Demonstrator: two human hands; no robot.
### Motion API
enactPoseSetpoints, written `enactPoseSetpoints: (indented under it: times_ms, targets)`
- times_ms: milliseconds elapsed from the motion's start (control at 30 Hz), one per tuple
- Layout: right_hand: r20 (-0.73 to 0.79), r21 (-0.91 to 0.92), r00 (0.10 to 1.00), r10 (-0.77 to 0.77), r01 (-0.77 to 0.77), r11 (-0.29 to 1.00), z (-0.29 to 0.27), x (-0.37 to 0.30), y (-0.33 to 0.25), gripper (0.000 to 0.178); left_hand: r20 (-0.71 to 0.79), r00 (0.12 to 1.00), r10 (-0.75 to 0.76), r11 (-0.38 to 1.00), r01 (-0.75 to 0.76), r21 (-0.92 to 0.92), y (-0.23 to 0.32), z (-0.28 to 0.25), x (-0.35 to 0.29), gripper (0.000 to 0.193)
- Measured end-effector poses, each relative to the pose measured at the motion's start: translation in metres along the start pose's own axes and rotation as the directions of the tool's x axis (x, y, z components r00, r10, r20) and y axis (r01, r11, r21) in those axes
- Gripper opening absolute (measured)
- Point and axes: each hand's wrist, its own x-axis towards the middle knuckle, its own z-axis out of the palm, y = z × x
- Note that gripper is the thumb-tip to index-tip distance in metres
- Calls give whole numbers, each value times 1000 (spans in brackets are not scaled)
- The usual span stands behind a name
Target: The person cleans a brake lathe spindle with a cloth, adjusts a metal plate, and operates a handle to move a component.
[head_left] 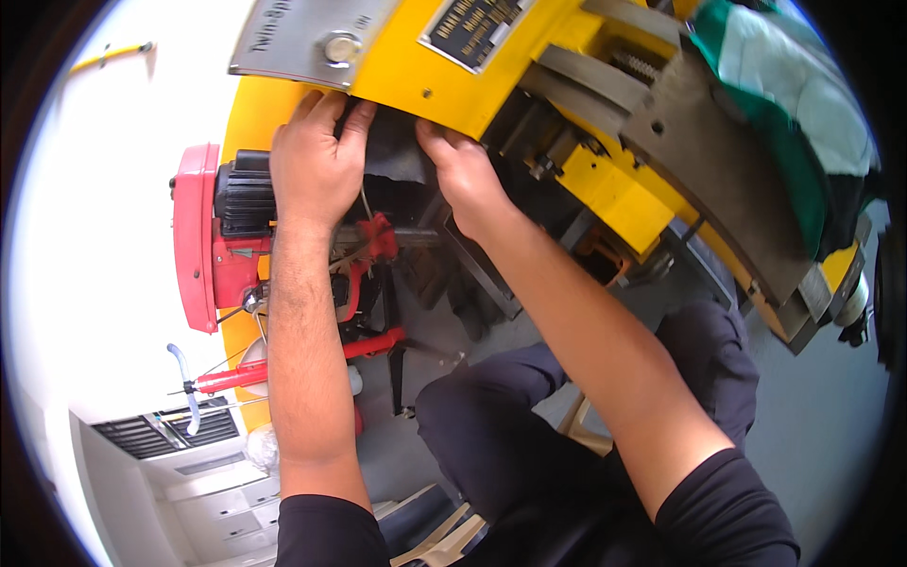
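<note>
Both my hands are raised to the lower edge of a yellow machine housing. My left hand is bent at that edge below a grey panel with a round knob; its fingertips go out of sight under the housing and its thumb points up. To its right, my right hand is closed at the same edge, thumb up, its other fingers partly hidden. A dark, sheet-like surface shows between the hands. What the fingers hold is hidden. A thin cable hangs beside my left wrist.
Metal machine parts with a green and white cloth stand at right. On the left are a red machine with a black motor and a red bar. My bent legs and a tan chair are below.
</note>
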Motion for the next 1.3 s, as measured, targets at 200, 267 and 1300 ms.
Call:
enactPoseSetpoints:
  times_ms: [200,267,1300]
  targets:
    - [-7,-78,998,60,-60,995,2,3,7,46,-34,998,-50,997,48,-62,-9,0,0,23]
    - [-99,-189,969,225,-240,952,-3,5,-3,52,26,1000,11,999,-12,42,0,-2,-1,24]
    - [-28,-27,983,180,-180,983,1,-2,14,56,-82,995,-60,998,62,15,1,-14,-6,18]
